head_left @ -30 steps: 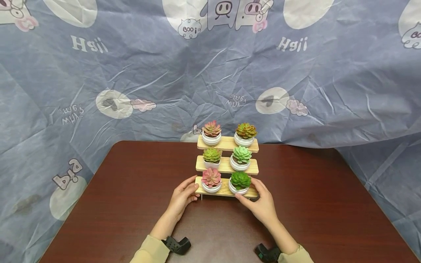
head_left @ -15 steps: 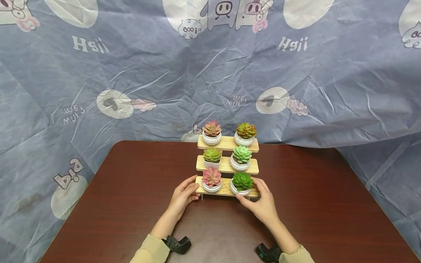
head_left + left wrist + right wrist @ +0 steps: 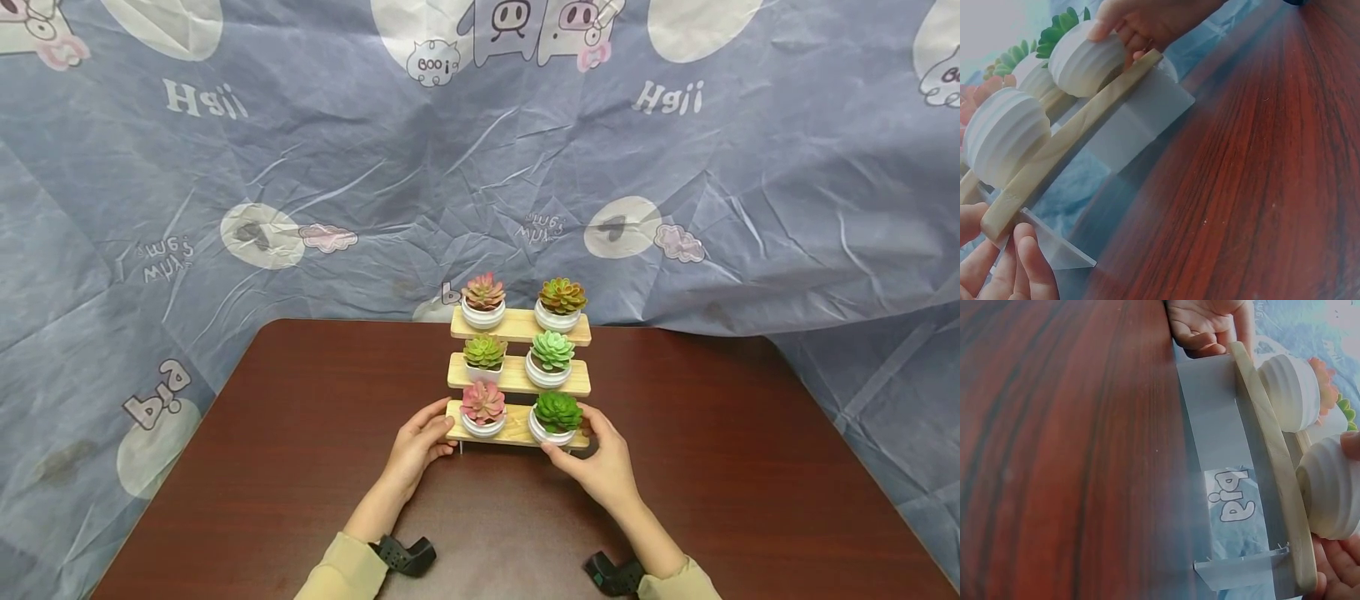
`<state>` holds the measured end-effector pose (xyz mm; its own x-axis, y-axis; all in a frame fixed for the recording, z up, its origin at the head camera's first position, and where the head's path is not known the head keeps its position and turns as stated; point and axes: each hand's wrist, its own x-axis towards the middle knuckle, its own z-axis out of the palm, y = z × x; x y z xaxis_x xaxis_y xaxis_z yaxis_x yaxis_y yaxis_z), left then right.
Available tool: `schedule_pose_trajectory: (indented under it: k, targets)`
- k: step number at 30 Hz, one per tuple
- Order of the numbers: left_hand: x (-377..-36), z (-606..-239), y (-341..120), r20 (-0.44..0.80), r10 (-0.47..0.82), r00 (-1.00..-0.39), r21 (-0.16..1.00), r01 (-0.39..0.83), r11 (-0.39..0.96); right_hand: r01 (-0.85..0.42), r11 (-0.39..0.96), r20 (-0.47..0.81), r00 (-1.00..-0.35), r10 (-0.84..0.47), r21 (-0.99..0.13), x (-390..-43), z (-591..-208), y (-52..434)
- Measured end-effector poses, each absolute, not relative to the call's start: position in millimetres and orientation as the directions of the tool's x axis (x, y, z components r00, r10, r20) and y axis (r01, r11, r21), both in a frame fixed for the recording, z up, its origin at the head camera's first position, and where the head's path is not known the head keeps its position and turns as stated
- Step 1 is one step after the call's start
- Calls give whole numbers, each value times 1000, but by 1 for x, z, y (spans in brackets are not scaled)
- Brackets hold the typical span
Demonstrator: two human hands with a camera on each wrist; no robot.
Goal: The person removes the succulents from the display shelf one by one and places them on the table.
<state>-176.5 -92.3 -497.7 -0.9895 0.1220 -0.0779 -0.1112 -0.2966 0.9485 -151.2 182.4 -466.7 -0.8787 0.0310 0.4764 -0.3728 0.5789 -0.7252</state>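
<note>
A three-tier wooden plant stand [image 3: 516, 423] with clear legs stands mid-table. My left hand [image 3: 414, 442] grips the left end of its lowest shelf, thumb on top and fingers underneath. On that shelf's right half is a dark green potted succulent [image 3: 557, 411], its white ribbed pot [image 3: 1332, 487] held between the thumb and fingers of my right hand [image 3: 606, 457]. In the left wrist view this pot [image 3: 1085, 59] leans, its base close over the board. A pink potted succulent [image 3: 482, 402] sits on the left half of the same shelf.
The middle shelf carries a lime succulent [image 3: 484, 352] and a mint one [image 3: 552, 351]. On the top shelf are a pinkish succulent [image 3: 483, 293] and a brownish-green one [image 3: 562, 297]. A blue-grey printed cloth [image 3: 420, 167] hangs behind the dark red-brown table [image 3: 337, 375].
My right hand has shifted the dark green potted succulent slightly rightward along the lowest shelf. My left hand and the stand have stayed put.
</note>
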Motion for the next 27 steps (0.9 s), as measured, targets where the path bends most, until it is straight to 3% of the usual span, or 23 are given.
schedule_pose_trajectory:
  k: [16, 27]
  targets:
    - [-177, -498, -92, -82, 121, -989, 947, -115, -300, -404, 530, 466, -885, -19, -745, -143, -459, 174]
    - [-177, -498, -92, -79, 117, -990, 951, -110, -289, -494, 490, 518, -850, -98, -718, -137, -455, 164]
